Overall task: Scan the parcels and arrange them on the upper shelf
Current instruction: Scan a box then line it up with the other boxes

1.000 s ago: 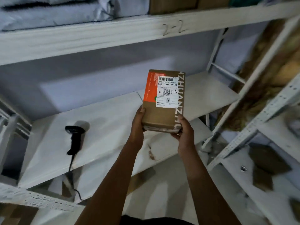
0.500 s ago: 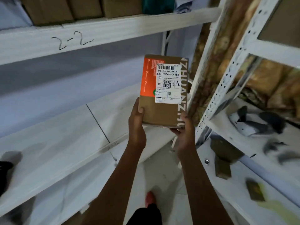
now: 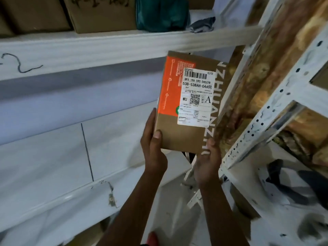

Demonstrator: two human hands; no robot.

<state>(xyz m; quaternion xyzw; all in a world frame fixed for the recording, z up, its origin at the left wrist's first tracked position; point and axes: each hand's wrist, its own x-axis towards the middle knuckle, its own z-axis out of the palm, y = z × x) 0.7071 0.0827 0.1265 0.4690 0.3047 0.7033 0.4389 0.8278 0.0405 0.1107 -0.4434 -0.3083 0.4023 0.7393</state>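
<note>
A brown cardboard parcel with an orange panel and a white barcode label is held upright in front of me, just below the upper shelf. My left hand grips its lower left edge, thumb on the front face. My right hand grips its lower right corner, thumb on the white-lettered tape. On the upper shelf stand brown boxes, a dark green parcel and a grey bag. The scanner is out of view.
The white middle shelf runs along the left, with a dark seam across it. A second white perforated rack stands at the right, holding grey-and-white bags. A mottled brown wall shows between the racks.
My view has swung right and upward, so the scanner on the middle shelf has left the frame. Both hands have kept hold of the parcel and carried it up toward the upper shelf's right end.
</note>
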